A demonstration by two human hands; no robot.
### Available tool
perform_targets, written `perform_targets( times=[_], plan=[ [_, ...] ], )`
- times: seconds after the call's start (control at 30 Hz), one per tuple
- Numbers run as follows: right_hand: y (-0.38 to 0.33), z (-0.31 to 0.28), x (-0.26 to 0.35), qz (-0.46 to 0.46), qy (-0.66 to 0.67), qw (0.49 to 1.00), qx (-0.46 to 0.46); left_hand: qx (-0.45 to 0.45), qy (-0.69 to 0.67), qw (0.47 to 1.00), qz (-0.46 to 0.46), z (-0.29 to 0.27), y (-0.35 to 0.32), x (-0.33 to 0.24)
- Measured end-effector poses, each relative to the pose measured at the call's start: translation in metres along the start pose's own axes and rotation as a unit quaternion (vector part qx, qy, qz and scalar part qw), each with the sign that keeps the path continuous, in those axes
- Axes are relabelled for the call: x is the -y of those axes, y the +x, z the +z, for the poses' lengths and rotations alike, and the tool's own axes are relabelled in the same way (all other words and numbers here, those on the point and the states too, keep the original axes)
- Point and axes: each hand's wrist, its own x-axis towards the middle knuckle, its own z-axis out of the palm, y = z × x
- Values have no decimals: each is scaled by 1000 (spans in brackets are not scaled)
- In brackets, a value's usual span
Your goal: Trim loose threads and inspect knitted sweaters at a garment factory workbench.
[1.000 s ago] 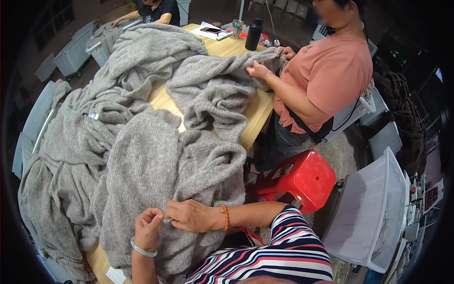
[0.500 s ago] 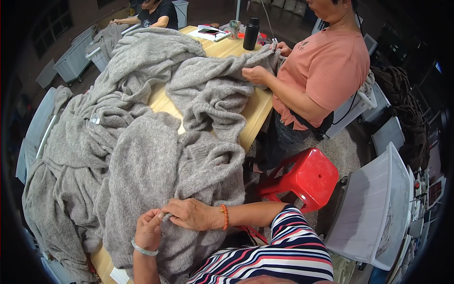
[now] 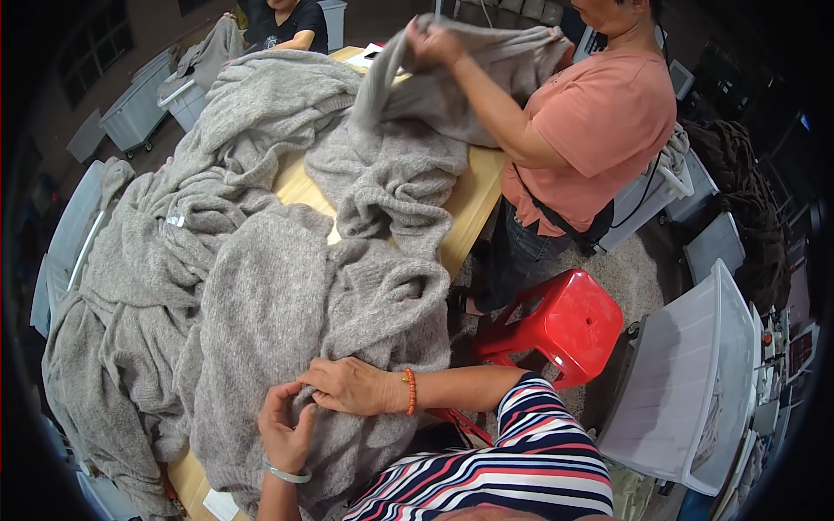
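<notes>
A grey knitted sweater (image 3: 261, 295) lies spread over the near part of the table in front of me. My right hand (image 3: 352, 385), with an orange bead bracelet, has its fingers bent and closed on a fold of the knit. Beside it, my left hand (image 3: 287, 431), wearing a pale bangle, is held with thumb and fingers apart, its fingertips close to the right hand's. Whether the left fingertips touch the fabric, I cannot tell. Any small thing between the right fingers is hidden.
More grey knitwear (image 3: 122, 269) is heaped along the left of the wooden table (image 3: 478, 187). Across from me a co-worker in a salmon shirt (image 3: 599, 130) lifts a grey garment (image 3: 486, 78). A red stool (image 3: 578, 326) and white bin (image 3: 678, 382) stand at right. Another person (image 3: 291, 26) is at far left.
My left thumb and fingers have parted, and the hand has turned slightly; my right hand stays nearly in place. The co-worker has raised the grey garment off the table, covering the bottle.
</notes>
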Motion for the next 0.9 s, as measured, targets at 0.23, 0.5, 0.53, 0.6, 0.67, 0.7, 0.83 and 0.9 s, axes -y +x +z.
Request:
perform_targets(
  times=[0.23, 0.5, 0.53, 0.6, 0.67, 0.7, 0.83, 0.9],
  plan=[
    [0, -3, 0, 28, 3, 998, 51, -30, 220, 961, 164, 4, 3, -9],
    [-1, 3, -11, -5, -26, 998, 53, -20, 252, 952, 169, 1, 6, -1],
    [-2, 4, -11, -5, -25, 998, 50, -19, 254, 952, 169, 2, 6, -3],
    [-2, 4, -13, -4, -23, 999, 46, -21, 240, 958, 154, 4, 6, -7],
    [-2, 5, -15, -6, -11, 999, 41, -24, 237, 959, 152, 4, 6, -6],
    [-2, 5, -15, -6, -10, 999, 40, -27, 233, 961, 150, 4, 6, -5],
    [-2, 6, -15, -11, -13, 999, 39, -27, 252, 954, 159, 5, 7, -5],
    [-2, 6, -15, -15, -16, 999, 37, -33, 256, 953, 158, 6, 7, -5]
  ],
)
